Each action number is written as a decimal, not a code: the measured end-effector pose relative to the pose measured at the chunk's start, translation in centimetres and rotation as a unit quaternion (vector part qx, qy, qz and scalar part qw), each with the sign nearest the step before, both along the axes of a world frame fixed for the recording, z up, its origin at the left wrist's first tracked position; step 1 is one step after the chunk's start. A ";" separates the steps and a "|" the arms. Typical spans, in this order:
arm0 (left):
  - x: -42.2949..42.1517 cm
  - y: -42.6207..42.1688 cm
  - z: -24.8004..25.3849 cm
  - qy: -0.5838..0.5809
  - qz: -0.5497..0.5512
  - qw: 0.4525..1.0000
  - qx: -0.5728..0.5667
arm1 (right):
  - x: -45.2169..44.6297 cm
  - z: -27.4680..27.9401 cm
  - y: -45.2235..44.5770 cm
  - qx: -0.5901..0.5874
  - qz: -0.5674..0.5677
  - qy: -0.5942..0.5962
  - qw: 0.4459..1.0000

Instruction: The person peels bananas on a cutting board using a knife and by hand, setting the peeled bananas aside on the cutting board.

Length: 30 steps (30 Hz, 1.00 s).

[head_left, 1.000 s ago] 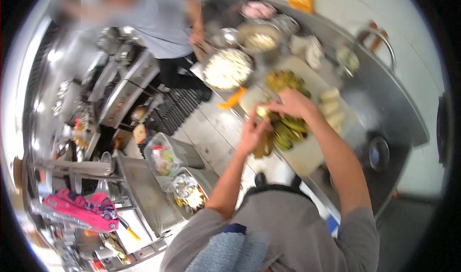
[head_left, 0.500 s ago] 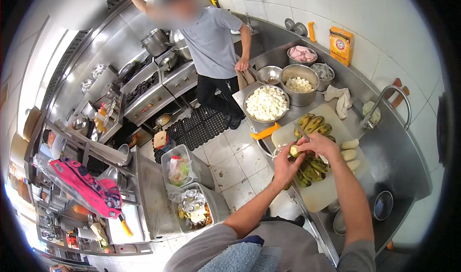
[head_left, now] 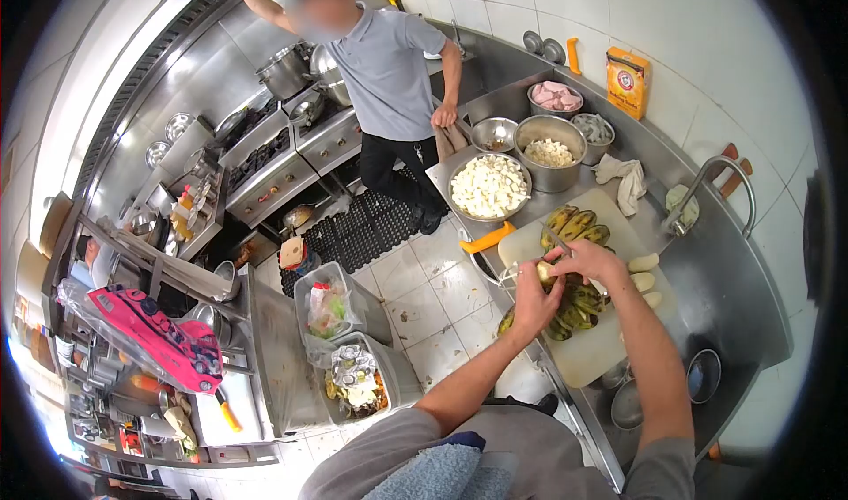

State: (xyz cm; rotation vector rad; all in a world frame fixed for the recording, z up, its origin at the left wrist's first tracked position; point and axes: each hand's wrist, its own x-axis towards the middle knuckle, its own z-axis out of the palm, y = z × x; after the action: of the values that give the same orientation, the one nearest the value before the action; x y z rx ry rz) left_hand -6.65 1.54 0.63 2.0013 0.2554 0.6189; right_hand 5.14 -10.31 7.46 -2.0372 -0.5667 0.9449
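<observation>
1. At the bottom of the frame, a blue towel (head_left: 442, 472) lies over the person's grey shirt.
2. Right of centre, the left hand (head_left: 535, 301) has its fingers curled around a pale peeled banana (head_left: 545, 273).
3. Just beside it, the right hand (head_left: 590, 261) has its fingers closed on a thin grey knife (head_left: 556, 238), partly hidden by the hand; its fingertips are near the fruit.
4. Beneath and around the hands, a pale cutting board (head_left: 585, 365) bears green bananas (head_left: 579, 313) below the fingers and a yellower, dark-marked bunch (head_left: 579, 226) above them. 3 peeled pieces (head_left: 643, 281) lie along the board's right edge.
5. Above the board, a wide bowl (head_left: 453, 201) full of cut pale chunks stands just beside a deeper pot (head_left: 565, 178) with more chunks. An orange handle (head_left: 488, 239) lies just below the bowl.
6. Left of these, at frame centre, 2 grey bins (head_left: 402, 378) stand on the tiled floor.
7. Upper right, an orange box (head_left: 627, 83) stands against the wall, near a bowl of pink pieces (head_left: 556, 97).
8. Upper middle, a co-worker (head_left: 393, 80) in a grey shirt stands before the stove (head_left: 296, 178).
</observation>
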 end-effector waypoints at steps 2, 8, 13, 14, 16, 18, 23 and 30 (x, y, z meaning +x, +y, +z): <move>0.0 -0.2 -0.1 -0.022 -0.013 0.999 0.023 | -0.2 0.2 -0.2 0.011 -0.006 0.004 1.000; 0.4 1.0 -0.6 0.023 -0.052 0.998 0.008 | -1.3 0.3 -0.4 0.033 -0.021 -0.045 0.998; 0.7 1.7 -0.9 0.024 -0.077 0.997 0.006 | -0.6 -0.7 -1.4 0.051 0.042 -0.220 0.973; 0.7 1.6 -0.8 0.029 -0.074 0.997 0.002 | -0.3 -1.0 -1.4 0.053 0.041 -0.213 0.975; 0.9 1.6 -0.9 0.030 -0.085 0.996 -0.024 | -0.2 -0.3 -1.2 0.049 0.065 -0.254 0.964; 0.9 1.6 -1.4 0.035 -0.101 0.992 -0.073 | -0.1 0.9 -0.9 0.021 0.095 -0.272 0.957; 0.5 1.9 -0.2 0.097 -0.103 0.978 -0.154 | -0.2 2.8 -0.1 0.000 0.142 -0.284 0.948; 0.4 2.2 -0.5 0.067 -0.113 0.983 -0.125 | 0.7 1.4 0.5 0.091 0.198 -0.276 0.936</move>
State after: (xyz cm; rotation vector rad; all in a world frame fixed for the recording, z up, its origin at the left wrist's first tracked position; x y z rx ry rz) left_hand -6.27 3.71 0.17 1.7976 0.1746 0.2929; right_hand 5.82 -9.80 8.86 -2.0476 -1.3556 0.4902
